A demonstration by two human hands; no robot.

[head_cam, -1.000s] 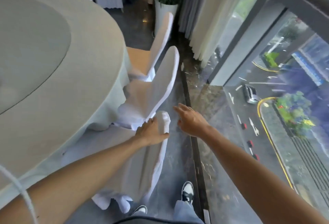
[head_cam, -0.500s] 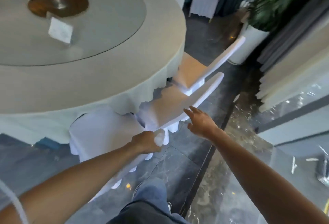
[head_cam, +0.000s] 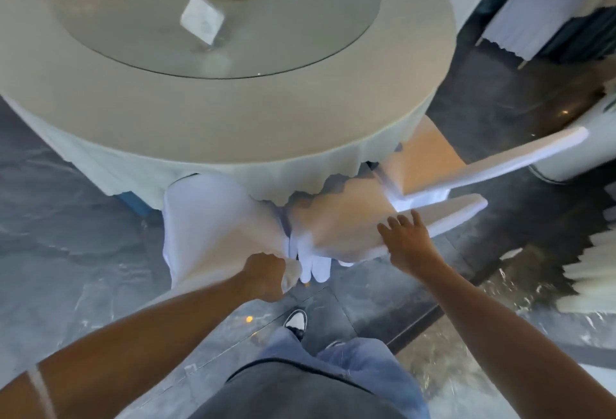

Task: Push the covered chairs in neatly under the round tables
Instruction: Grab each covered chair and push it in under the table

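A round table with a pale cloth fills the upper view. Three white-covered chairs stand along its near edge. My left hand grips the top corner of the nearest chair, whose seat reaches under the cloth. My right hand, fingers spread and straight, touches the top edge of the second chair's back. A third chair stands beyond it on the right, partly tucked under the table.
A glass turntable with a small white card holder sits on the table. Dark marble floor lies all around. White covered chairs stand at the far right, and pale curtain folds hang at the right edge.
The view has swung left from the window to the table. My left hand kept its hold on the nearest chair. My right hand moved forward onto the second chair's back.
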